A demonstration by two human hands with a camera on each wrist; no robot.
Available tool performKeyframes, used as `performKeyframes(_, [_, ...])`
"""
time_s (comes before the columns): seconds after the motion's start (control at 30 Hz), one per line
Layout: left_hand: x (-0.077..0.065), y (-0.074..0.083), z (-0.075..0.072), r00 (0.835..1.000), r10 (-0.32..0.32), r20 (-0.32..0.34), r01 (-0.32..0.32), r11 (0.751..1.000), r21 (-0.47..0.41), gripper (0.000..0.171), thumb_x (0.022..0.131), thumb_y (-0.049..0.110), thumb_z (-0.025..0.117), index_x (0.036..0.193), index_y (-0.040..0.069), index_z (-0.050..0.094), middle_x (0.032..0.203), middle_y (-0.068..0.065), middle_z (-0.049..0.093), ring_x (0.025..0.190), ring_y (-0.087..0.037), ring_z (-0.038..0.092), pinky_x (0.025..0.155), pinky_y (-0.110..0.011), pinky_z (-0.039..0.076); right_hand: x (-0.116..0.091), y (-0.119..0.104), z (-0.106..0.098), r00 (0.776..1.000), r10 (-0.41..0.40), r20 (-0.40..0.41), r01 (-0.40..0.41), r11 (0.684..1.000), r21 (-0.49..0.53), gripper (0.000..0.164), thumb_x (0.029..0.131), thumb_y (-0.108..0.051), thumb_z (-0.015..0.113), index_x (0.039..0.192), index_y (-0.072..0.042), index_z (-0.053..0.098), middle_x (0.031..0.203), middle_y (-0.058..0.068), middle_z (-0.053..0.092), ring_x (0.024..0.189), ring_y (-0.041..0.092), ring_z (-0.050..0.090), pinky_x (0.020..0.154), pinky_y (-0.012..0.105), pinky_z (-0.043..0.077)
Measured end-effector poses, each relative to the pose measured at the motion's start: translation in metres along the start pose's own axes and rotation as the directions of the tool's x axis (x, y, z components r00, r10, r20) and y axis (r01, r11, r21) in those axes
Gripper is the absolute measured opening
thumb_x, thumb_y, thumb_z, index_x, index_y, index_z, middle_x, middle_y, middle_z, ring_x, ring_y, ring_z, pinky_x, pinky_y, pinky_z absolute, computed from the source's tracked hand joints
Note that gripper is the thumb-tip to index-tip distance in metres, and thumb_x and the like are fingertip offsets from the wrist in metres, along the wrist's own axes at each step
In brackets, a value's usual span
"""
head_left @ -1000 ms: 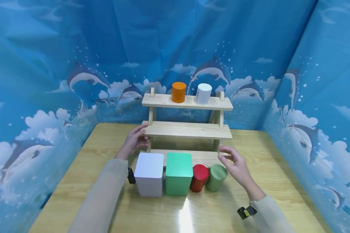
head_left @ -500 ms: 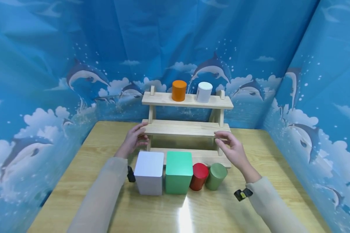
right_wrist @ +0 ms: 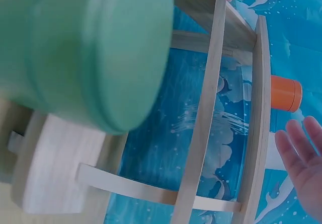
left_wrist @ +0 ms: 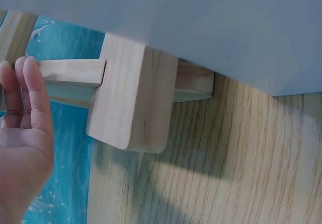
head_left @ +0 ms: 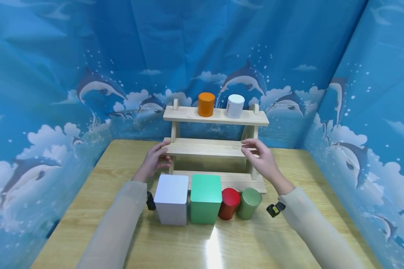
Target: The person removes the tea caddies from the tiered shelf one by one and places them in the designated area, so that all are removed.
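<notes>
A three-tier wooden display stand (head_left: 202,146) stands on the table. At the left end of its middle tier is my left hand (head_left: 151,161), fingertips by the board's edge; the left wrist view shows its fingers (left_wrist: 36,93) extended and holding nothing. My right hand (head_left: 263,158) hovers over the right end of that tier with bent, spread fingers and nothing in them. On the top tier sit an orange cylinder (head_left: 206,105) and a white cylinder (head_left: 235,107). In front of the stand are a white box (head_left: 171,198), a green box (head_left: 206,200), a red cylinder (head_left: 229,204) and a light green cylinder (head_left: 249,204).
Blue curtains (head_left: 202,48) printed with dolphins enclose the back and sides. Both boxes and both front cylinders stand in a row close before the lowest tier (head_left: 240,182). Wooden table (head_left: 175,248) extends toward the viewer.
My right hand has moved up and inward, from beside the lowest tier to the right end of the middle tier. The left hand stays in place.
</notes>
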State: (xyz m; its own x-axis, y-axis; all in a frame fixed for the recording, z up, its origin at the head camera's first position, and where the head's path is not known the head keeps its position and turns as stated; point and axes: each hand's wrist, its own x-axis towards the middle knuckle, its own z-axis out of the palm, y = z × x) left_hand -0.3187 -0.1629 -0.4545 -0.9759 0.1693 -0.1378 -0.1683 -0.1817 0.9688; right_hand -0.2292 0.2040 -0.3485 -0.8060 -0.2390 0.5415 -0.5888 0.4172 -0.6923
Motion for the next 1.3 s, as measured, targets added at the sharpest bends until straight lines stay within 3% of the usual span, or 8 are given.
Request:
performKeyframes(0.3, [0.008,-0.008,-0.004,1.000,0.017,-0.022,-0.017,1.000,-0.010,0.044,0.093,0.032,0.057,0.136,0.023,0.049,0.078,-0.007,0.059,0.067,-0.016,0.061,0.059,-0.032,0.056,0.023,-0.002,0.001,0.999,-0.013,-0.045,0.009,0.995,-0.098,0.024,0.090,0.000,0.058,0.112,0.007,0.057,0.108,0.019,0.061,0.096,0.032,0.058,0.079,0.026,0.050])
performKeyframes(0.53, [0.007,-0.009,-0.003,0.999,0.025,-0.020,-0.025,0.999,-0.027,0.044,0.093,0.029,0.057,0.136,0.020,0.049,0.072,-0.005,0.060,0.064,-0.016,0.062,0.060,-0.033,0.056,0.045,0.037,0.000,0.993,0.054,-0.101,-0.063,0.995,-0.083,0.030,0.092,-0.015,0.060,0.117,0.000,0.057,0.113,0.015,0.060,0.100,0.028,0.059,0.083,0.043,0.051])
performKeyframes(0.73, [0.006,-0.009,0.000,0.999,0.046,-0.008,-0.046,0.999,0.006,0.045,0.094,0.029,0.056,0.137,0.019,0.047,0.070,-0.004,0.061,0.063,-0.015,0.060,0.059,-0.032,0.056,0.061,0.046,-0.003,0.985,0.107,-0.134,-0.116,0.991,-0.059,0.037,0.092,-0.025,0.060,0.118,-0.001,0.056,0.116,0.013,0.058,0.101,0.026,0.057,0.088,0.044,0.048])
performKeyframes(0.9, [0.007,-0.008,0.000,0.999,0.049,-0.006,-0.049,0.999,0.017,0.046,0.093,0.030,0.057,0.137,0.019,0.048,0.069,-0.004,0.062,0.062,-0.015,0.060,0.059,-0.032,0.056,0.073,0.048,-0.004,0.981,0.127,-0.144,-0.135,0.990,-0.050,0.040,0.092,-0.026,0.059,0.119,0.003,0.053,0.119,0.016,0.056,0.103,0.030,0.057,0.089,0.046,0.047])
performKeyframes(1.3, [0.005,-0.008,-0.002,0.999,0.033,-0.031,-0.033,0.999,0.022,0.043,0.093,0.030,0.057,0.135,0.021,0.050,0.068,-0.004,0.062,0.061,-0.017,0.060,0.058,-0.032,0.055,0.100,0.045,-0.003,0.955,0.237,-0.180,-0.247,0.968,-0.035,0.041,0.092,-0.024,0.059,0.126,-0.002,0.050,0.123,0.015,0.052,0.108,0.030,0.053,0.089,0.044,0.047])
